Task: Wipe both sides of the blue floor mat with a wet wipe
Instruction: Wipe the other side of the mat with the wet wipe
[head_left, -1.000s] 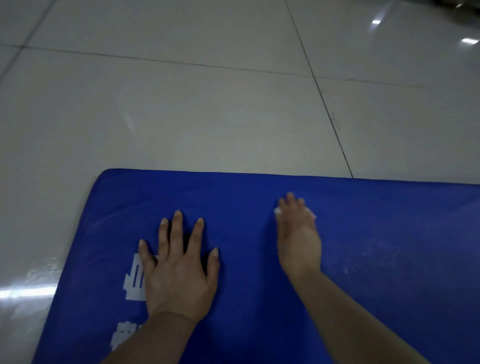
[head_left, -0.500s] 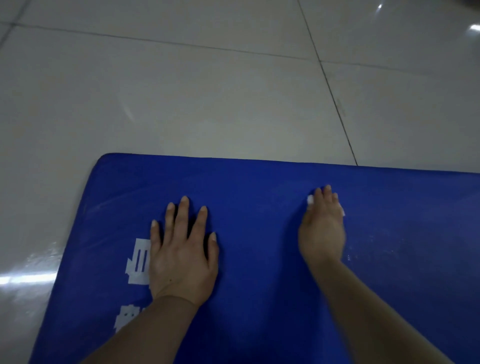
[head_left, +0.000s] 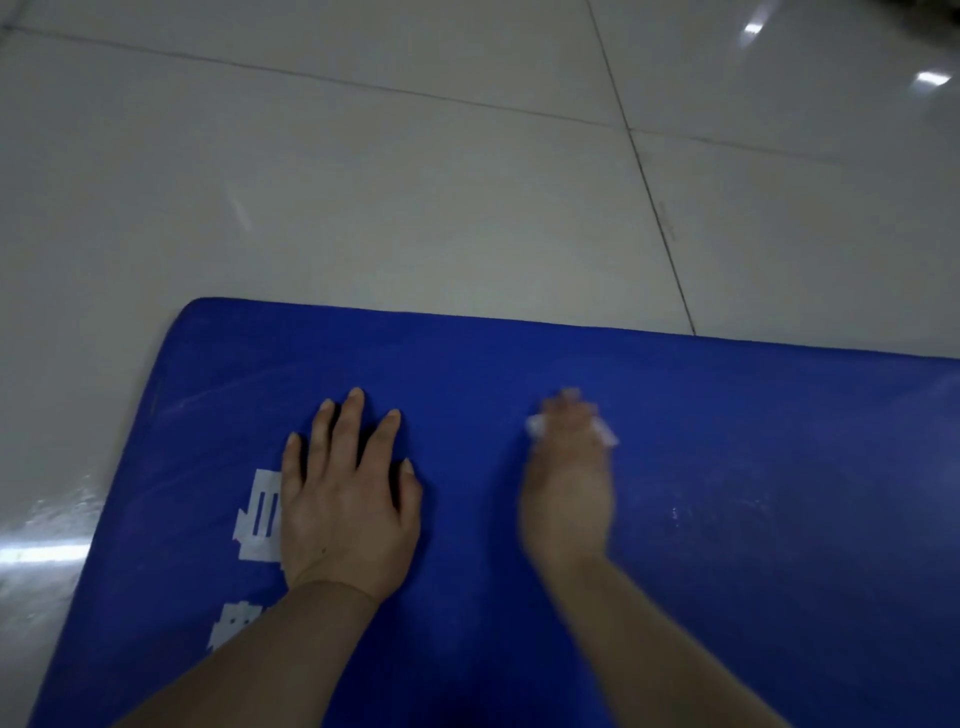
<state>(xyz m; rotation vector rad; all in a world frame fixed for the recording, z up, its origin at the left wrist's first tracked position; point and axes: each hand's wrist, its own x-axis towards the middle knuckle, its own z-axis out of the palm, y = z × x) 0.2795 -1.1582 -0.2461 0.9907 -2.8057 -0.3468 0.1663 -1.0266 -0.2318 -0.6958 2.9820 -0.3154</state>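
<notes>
A glossy tiled floor (head_left: 363, 182) fills the upper part of the head view, with bright glare at its left edge. On it lies the blue floor mat (head_left: 467, 364), flat, its rounded far-left corner in view and its near and right sides running out of frame. White printed characters (head_left: 260, 514) sit near the mat's left side, partly covered by the left hand (head_left: 348, 499), which rests palm down on the mat with fingers straight and spread, holding nothing. Just right of it, apart, the right hand (head_left: 569, 493) (blurred) presses a white wet wipe (head_left: 605, 434) against the mat; bits of the wipe stick out either side of the fingers. Faint pale streaks mark the mat further right.
</notes>
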